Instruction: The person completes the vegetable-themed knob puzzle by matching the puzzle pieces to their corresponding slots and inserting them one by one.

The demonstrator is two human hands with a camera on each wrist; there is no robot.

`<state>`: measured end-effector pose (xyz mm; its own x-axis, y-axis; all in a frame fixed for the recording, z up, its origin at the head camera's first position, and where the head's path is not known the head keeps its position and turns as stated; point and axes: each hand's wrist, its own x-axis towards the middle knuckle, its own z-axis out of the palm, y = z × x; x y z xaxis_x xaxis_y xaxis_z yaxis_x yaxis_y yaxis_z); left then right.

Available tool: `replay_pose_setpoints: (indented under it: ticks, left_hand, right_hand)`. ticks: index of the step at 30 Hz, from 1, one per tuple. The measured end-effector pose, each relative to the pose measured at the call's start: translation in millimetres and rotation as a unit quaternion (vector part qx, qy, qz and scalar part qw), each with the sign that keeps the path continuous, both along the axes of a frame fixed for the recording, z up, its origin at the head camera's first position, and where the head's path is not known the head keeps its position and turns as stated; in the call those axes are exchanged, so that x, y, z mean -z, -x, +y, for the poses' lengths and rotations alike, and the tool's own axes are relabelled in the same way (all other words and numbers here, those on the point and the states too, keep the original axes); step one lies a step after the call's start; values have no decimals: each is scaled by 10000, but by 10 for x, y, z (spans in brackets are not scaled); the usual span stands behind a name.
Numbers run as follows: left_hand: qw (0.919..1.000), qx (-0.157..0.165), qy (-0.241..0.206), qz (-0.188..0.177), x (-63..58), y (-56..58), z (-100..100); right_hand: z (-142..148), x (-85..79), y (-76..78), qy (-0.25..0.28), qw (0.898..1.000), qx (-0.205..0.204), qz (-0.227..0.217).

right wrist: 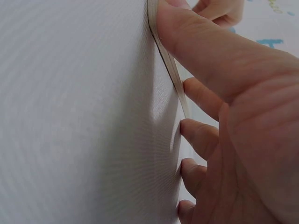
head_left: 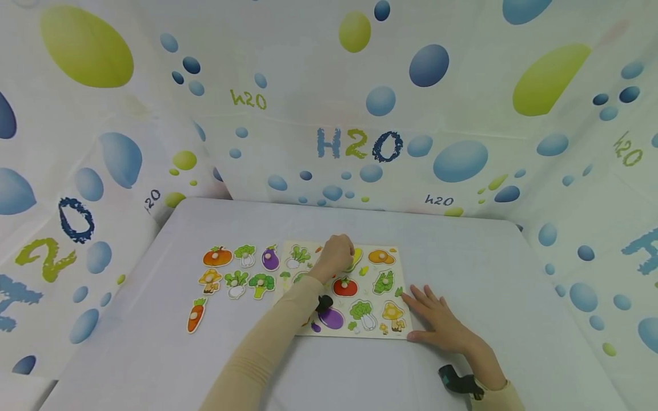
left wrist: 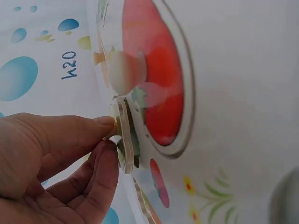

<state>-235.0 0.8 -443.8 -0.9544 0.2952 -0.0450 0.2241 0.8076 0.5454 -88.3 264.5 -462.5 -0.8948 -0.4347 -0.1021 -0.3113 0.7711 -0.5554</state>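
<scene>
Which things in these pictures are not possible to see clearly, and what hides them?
- Head view: the piece under the left hand is covered by its fingers.
- Left wrist view: the pinched piece shows edge-on only; its picture is unreadable.
- Right wrist view: the puzzle board appears only as a thin edge behind the right hand.

You are sitting at a makeshift recording booth, not a lived-in room. The table has a plain white cover, and right behind it and on both sides hang sheets printed with blue and green bubbles and "H2O" lettering. On the table lies a child's vegetable puzzle board, loose pieces beside it.
</scene>
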Motion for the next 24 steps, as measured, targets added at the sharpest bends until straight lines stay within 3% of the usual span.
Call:
replay_pose_setpoints:
  ticks: [10, 24]
  left_hand:
    - [9998, -55, -67, -182, 36, -13, 0]
    - [9998, -27, -106, -156, 61, -32, 18]
  right_hand:
    - [-25, -39, -14, 27, 10000, 26, -65]
    - [-22, -82, -14, 20, 10000, 13, -52]
